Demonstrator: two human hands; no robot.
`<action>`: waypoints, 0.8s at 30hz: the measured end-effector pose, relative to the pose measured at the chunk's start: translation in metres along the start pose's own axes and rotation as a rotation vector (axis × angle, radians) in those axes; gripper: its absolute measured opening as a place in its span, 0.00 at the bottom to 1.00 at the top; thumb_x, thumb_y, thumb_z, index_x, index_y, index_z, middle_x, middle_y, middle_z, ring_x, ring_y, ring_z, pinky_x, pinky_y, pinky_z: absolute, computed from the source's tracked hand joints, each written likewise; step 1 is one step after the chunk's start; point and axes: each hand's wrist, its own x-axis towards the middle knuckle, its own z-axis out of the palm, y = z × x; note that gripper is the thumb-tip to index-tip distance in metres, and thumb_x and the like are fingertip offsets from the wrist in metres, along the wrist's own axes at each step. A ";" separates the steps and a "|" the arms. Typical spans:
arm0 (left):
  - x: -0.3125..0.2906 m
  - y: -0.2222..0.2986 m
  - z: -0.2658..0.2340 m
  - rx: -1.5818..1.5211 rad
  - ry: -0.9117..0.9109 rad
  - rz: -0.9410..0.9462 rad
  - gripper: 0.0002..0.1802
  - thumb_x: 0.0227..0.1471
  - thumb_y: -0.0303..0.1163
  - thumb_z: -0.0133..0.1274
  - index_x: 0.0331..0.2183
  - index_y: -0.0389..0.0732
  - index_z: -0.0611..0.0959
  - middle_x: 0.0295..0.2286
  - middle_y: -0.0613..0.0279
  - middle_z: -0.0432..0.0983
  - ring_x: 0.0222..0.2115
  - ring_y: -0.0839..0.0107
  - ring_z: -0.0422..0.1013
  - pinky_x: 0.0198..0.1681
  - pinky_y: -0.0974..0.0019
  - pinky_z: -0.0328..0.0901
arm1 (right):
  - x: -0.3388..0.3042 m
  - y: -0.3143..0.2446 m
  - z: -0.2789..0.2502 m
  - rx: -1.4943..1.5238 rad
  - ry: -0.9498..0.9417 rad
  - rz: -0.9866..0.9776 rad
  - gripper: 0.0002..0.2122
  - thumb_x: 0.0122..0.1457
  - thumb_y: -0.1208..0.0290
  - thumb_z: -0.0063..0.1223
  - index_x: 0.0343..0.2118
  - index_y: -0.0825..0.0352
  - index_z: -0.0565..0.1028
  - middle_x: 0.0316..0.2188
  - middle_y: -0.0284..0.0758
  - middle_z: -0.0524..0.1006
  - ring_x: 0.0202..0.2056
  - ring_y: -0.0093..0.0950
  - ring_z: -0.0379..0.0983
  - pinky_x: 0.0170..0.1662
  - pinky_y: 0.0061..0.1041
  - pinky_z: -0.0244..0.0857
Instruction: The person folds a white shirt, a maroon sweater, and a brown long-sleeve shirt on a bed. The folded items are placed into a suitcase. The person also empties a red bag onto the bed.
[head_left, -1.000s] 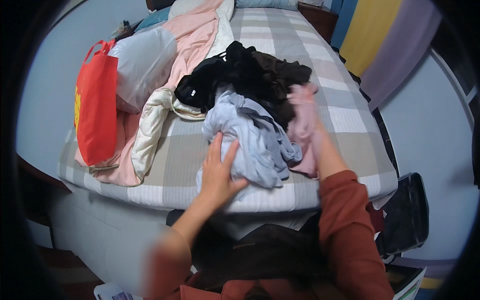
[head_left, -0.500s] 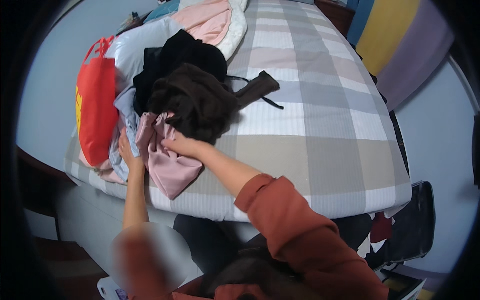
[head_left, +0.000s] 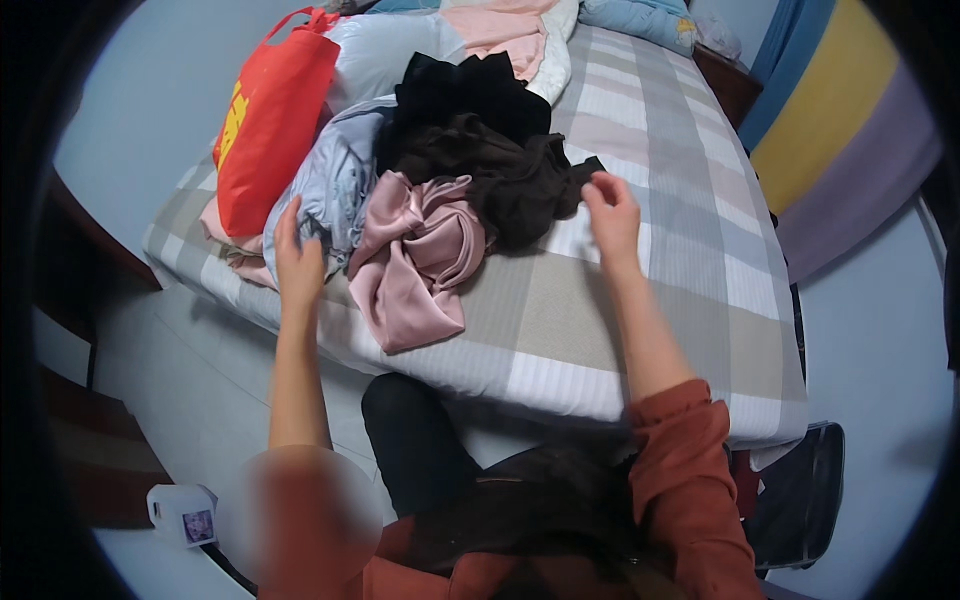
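A heap of clothes lies on the near left part of the bed. My left hand is open, fingers apart, beside a light blue garment at the heap's left side. A satiny dusty-pink cloth lies loosely twisted between my hands, touched by neither. My right hand is raised at the heap's right side, close to the end of a dark brown garment. Its fingers are loosely curled, the thumb a little apart, and nothing shows in them. Behind the brown garment is a black garment.
A red bag with yellow marks stands left of the heap, before a white plastic bag. Pale pink bedding lies behind. A checked sheet covers the bed. A black case is on the floor at the right.
My right hand has let go of the pink cloth and moved right to the brown garment. The left hand has come away from the light blue garment. The view has shifted.
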 end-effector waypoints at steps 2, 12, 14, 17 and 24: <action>-0.037 0.098 -0.007 -0.178 -0.003 -0.010 0.29 0.40 0.21 0.46 0.49 0.36 0.68 0.50 0.48 0.61 0.53 0.56 0.55 0.56 0.60 0.50 | 0.012 -0.010 0.013 0.045 0.050 0.285 0.18 0.49 0.70 0.55 0.43 0.70 0.68 0.35 0.40 0.73 0.34 0.26 0.70 0.35 0.24 0.65; -0.041 0.036 0.058 0.238 -0.513 0.131 0.27 0.46 0.44 0.52 0.49 0.47 0.71 0.38 0.42 0.71 0.39 0.50 0.69 0.42 0.59 0.61 | 0.049 -0.105 -0.113 0.894 -0.258 0.295 0.06 0.49 0.77 0.50 0.31 0.69 0.72 0.29 0.35 0.74 0.34 0.28 0.71 0.42 0.27 0.65; -0.039 0.048 0.061 0.300 -0.592 0.162 0.27 0.47 0.41 0.52 0.50 0.47 0.70 0.36 0.43 0.73 0.37 0.50 0.69 0.41 0.58 0.62 | 0.044 -0.138 -0.174 0.880 -0.177 0.228 0.09 0.51 0.75 0.49 0.36 0.71 0.73 0.36 0.39 0.75 0.40 0.31 0.71 0.49 0.29 0.63; -0.035 0.088 0.064 0.292 -0.712 -0.028 0.26 0.45 0.39 0.52 0.48 0.48 0.70 0.36 0.43 0.73 0.36 0.49 0.70 0.41 0.55 0.62 | 0.020 -0.153 -0.225 0.846 -0.067 0.189 0.13 0.52 0.75 0.49 0.40 0.71 0.71 0.40 0.39 0.74 0.44 0.33 0.69 0.53 0.31 0.59; -0.072 0.225 0.084 -0.229 -0.542 0.399 0.14 0.44 0.31 0.55 0.36 0.39 0.78 0.33 0.56 0.74 0.35 0.59 0.69 0.40 0.61 0.62 | -0.026 -0.121 -0.284 0.828 0.031 0.236 0.11 0.54 0.75 0.48 0.40 0.71 0.71 0.40 0.37 0.73 0.45 0.31 0.68 0.53 0.31 0.58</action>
